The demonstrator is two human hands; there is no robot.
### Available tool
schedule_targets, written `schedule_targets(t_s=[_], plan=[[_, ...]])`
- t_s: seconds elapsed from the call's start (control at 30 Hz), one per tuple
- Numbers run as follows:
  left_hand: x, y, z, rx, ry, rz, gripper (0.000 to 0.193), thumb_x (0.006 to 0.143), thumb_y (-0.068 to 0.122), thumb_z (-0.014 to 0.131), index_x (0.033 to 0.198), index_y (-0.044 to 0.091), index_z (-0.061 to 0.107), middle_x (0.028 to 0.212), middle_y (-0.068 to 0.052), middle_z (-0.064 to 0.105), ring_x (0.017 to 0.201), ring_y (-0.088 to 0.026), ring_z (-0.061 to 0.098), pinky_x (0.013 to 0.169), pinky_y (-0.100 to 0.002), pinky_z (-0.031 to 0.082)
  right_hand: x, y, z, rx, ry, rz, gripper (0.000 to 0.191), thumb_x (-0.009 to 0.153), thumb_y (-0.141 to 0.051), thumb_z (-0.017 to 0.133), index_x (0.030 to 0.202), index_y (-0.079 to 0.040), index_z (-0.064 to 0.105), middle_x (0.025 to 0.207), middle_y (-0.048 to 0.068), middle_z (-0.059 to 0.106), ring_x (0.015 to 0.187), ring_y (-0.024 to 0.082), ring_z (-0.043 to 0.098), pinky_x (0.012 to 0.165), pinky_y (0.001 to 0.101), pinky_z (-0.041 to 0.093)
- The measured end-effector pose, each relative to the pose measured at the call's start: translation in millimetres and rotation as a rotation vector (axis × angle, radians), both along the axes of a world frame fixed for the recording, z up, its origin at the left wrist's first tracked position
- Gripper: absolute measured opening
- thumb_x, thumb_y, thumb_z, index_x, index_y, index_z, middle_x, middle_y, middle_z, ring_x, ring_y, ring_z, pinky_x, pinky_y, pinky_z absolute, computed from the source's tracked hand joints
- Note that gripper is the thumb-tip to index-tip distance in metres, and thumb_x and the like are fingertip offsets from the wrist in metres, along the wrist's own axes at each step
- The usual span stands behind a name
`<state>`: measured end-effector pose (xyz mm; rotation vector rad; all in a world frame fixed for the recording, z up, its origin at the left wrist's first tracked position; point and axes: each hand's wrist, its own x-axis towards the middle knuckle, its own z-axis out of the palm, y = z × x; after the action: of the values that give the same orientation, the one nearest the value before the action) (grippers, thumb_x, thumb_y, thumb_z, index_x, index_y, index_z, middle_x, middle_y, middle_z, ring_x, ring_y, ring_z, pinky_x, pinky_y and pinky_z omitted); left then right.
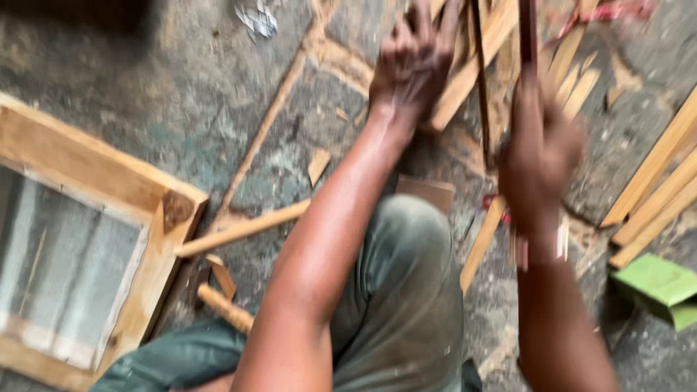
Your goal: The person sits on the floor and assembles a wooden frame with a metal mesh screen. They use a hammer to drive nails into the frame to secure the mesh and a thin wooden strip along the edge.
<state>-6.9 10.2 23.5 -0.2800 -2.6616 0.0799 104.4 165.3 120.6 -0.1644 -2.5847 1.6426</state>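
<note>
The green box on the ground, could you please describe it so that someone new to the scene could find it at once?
Start at the wooden frame with mesh at the far left, then cross to the opposite, right edge of the view. Below the pale wooden strips lying there sits the green box, near the right hand. It is the only bright green thing among wood and grey floor.

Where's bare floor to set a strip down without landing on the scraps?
Free: the concrete floor above the mesh-filled wooden frame, left of the left hand. Crowded: the pile of wood strips between the left hand and right hand, and the slats above the green piece.
</note>
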Motion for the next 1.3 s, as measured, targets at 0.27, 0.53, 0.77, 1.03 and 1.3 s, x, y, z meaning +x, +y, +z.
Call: schedule_targets(t_s=[0.27,0.53,0.77,1.03,1.3], plan=[[3.4,-4.7,-4.6,0.028,-0.123,-0.032,0.047,0.106,0.015,0.054,0.153,0.017,0.046,0.109,-0.015,0.064,0.063,-0.010,0.056,0.043,-0.024,0.046,-53.2,-13.6,-7.3,0.060,0.265,0.061,0.030,0.124,-0.018,0.050,0.143,-0.003,0.069,0.080,0.002,0.062,0.059,0.007,0.039,0.054,0.0254,0.032],[1.0,-7.7,-11.3,0.054,-0.199,-0.091,0.050,0.105,0.016,0.052,0.154,0.013,0.044,0.116,-0.018,0.064,0.060,-0.011,0.056,0.041,-0.024,0.046,15.2,-14.3,19.1,0.102,0.047,-0.063,0.035,0.116,-0.023,0.050,0.142,-0.004,0.063,0.077,-0.006,0.058,0.053,0.000,0.044,0.042,0.0224,0.031],[4.4,-3.3,-9.5,0.047,-0.113,-0.059,0.060,0.099,0.014,0.055,0.158,0.015,0.041,0.118,-0.016,0.062,0.083,-0.022,0.065,0.059,-0.030,0.053,-33.8,-20.2,9.6,0.038,0.045,-0.100,0.031,0.118,-0.025,0.055,0.139,-0.008,0.069,0.076,-0.004,0.058,0.055,0.002,0.044,0.045,0.0240,0.032],[0.7,-7.6,-4.8,0.161,-0.219,-0.089,0.056,0.102,0.004,0.055,0.157,0.010,0.043,0.120,-0.022,0.064,0.074,-0.020,0.066,0.051,-0.028,0.053,-32.1,-26.8,20.5,-0.036,0.116,-0.088,0.028,0.119,-0.023,0.055,0.112,-0.001,0.070,0.072,-0.005,0.053,0.060,0.002,0.041,0.052,0.0239,0.031],[2.2,0.3,-4.9,0.079,-0.039,-0.015,0.046,0.105,0.021,0.048,0.150,0.018,0.047,0.124,-0.021,0.064,0.078,-0.022,0.066,0.058,-0.031,0.054,34.7,11.3,-19.8,-0.179,-0.026,-0.131,0.033,0.113,-0.017,0.058,0.142,-0.002,0.065,0.072,-0.009,0.051,0.052,0.001,0.041,0.044,0.0225,0.031]])
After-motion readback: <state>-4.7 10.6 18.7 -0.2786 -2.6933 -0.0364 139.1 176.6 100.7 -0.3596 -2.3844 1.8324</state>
